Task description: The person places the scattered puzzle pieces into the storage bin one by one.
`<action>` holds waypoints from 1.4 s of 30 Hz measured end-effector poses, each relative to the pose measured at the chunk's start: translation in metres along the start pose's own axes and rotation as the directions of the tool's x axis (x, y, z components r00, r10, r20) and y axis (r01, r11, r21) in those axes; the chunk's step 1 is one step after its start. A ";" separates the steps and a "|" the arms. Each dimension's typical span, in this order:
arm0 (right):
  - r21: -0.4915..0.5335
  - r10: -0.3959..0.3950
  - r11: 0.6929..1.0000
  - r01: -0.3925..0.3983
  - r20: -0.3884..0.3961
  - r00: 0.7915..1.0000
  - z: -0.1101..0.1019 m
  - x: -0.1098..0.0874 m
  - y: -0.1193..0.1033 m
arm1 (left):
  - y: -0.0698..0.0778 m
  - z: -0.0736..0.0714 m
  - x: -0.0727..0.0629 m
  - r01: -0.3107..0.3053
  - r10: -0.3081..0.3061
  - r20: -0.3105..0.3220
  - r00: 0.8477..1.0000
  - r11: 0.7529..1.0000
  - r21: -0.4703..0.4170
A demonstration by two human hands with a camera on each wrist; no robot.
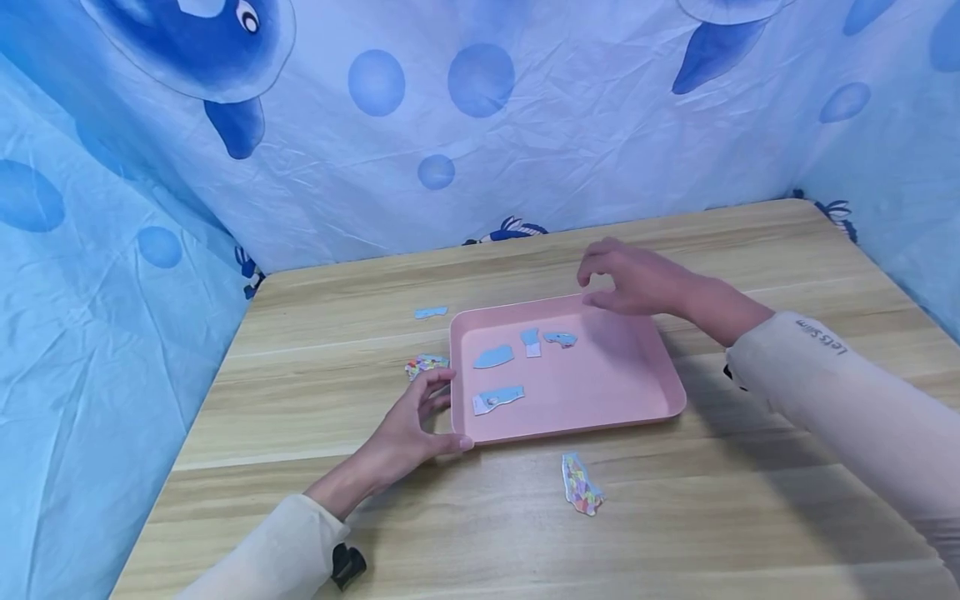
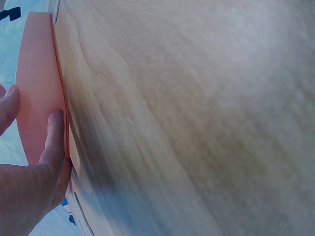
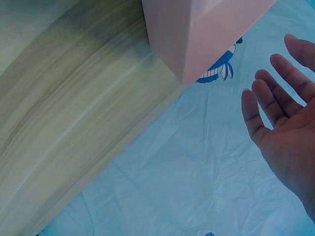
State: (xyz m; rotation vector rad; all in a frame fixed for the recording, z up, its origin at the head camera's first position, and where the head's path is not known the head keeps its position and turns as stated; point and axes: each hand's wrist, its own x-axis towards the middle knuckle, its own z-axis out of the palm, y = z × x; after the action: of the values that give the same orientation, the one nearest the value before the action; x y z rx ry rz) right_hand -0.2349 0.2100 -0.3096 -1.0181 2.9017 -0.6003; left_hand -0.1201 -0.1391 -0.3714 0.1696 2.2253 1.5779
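- Head view: we see the tray [image 1: 600, 383] lying flat on the table [image 1: 300, 367], with our left hand [image 1: 405, 437] clamped on its near left corner, thumb at the near edge and fingers along the left side.
- Our right hand [image 1: 637, 279] hovers at the tray's far edge, thumb and fingers apart, holding nothing.
- To do this step well, we judge that the left hand should steady the tray lightly, without tilting it, so the loose pieces inside don't slide.
- We would lower the right hand clear of the tray's rim and pinch any piece by its edges.
- Counting, we have one tray and two hands.
- Four pieces lie inside the tray, all toward its left: an oval piece [image 1: 492, 357], an upright piece [image 1: 532, 343], a small piece [image 1: 560, 340] and a long piece [image 1: 498, 400].
- At least three lie outside: a blue strip [image 1: 431, 313] beyond the tray's far left corner, a colourful piece [image 1: 424, 364] beside its left wall, partly hidden, and a patchwork piece [image 1: 581, 486] before its near edge.
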 end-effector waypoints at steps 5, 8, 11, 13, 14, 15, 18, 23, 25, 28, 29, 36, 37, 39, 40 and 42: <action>-0.004 -0.003 1.000 0.003 0.000 1.000 -0.004 0.006 0.003 | 0.000 0.000 0.000 0.005 -0.005 -0.003 1.000 1.000 0.001; 0.002 -0.014 1.000 0.014 -0.007 1.000 -0.006 0.012 0.006 | -0.001 0.000 0.001 0.010 -0.010 -0.006 1.000 1.000 0.007; 0.004 -0.020 1.000 0.020 -0.013 1.000 -0.008 0.018 0.009 | -0.001 0.000 0.002 0.011 -0.011 -0.007 1.000 1.000 0.006; 0.008 -0.017 1.000 0.017 -0.009 1.000 -0.009 0.023 0.011 | -0.001 0.000 0.002 0.009 -0.009 -0.007 1.000 1.000 0.006; 0.014 -0.018 1.000 0.018 -0.007 1.000 -0.010 0.026 0.012 | -0.001 -0.001 0.002 0.009 -0.009 -0.006 1.000 1.000 0.006; 0.014 -0.020 1.000 0.020 -0.005 1.000 -0.010 0.029 0.012 | -0.001 -0.001 0.002 0.008 -0.008 -0.006 1.000 1.000 0.006; 0.019 -0.028 0.999 0.028 0.003 1.000 -0.011 0.039 0.011 | -0.001 -0.001 0.002 0.009 -0.008 -0.010 1.000 1.000 0.014; 0.016 -0.033 0.999 0.033 0.021 0.999 -0.009 0.059 0.006 | 0.000 -0.002 0.001 -0.001 0.001 -0.012 1.000 1.000 0.017; 0.028 -0.037 0.999 0.036 0.027 0.999 -0.007 0.067 0.003 | 0.001 -0.001 0.000 -0.005 0.005 -0.010 1.000 1.000 0.019; 0.065 -0.041 0.997 0.038 0.051 0.998 -0.003 0.081 -0.003 | 0.000 0.000 -0.001 -0.007 0.007 -0.009 1.000 1.000 0.014; 0.075 -0.042 0.996 0.038 0.059 0.997 -0.002 0.085 -0.006 | 0.000 0.001 -0.001 -0.006 0.006 -0.011 1.000 1.000 0.012; 0.087 -0.069 0.994 0.065 0.049 0.996 0.009 0.117 -0.018 | 0.001 0.003 -0.001 -0.014 0.014 -0.026 1.000 1.000 0.005; 0.089 -0.071 0.994 0.067 0.046 0.996 0.011 0.121 -0.020 | 0.001 0.003 -0.001 -0.015 0.015 -0.025 1.000 1.000 0.007; 0.086 -0.074 0.994 0.070 0.049 0.996 0.017 0.128 -0.023 | 0.000 0.004 -0.002 -0.018 0.018 -0.017 1.000 1.000 0.012; 0.084 -0.069 0.994 0.064 0.059 0.996 0.020 0.131 -0.024 | 0.000 0.005 -0.002 -0.016 0.016 -0.013 1.000 1.000 0.013; 0.091 -0.061 0.994 0.054 0.080 0.995 0.026 0.137 -0.027 | 0.000 0.006 -0.002 -0.013 0.014 -0.006 1.000 1.000 0.013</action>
State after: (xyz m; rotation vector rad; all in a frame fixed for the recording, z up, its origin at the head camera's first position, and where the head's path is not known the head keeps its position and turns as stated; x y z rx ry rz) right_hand -0.3237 0.0986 -0.3077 -1.0911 2.7565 -0.6659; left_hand -0.1159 -0.1345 -0.3729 0.1843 2.2441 1.5730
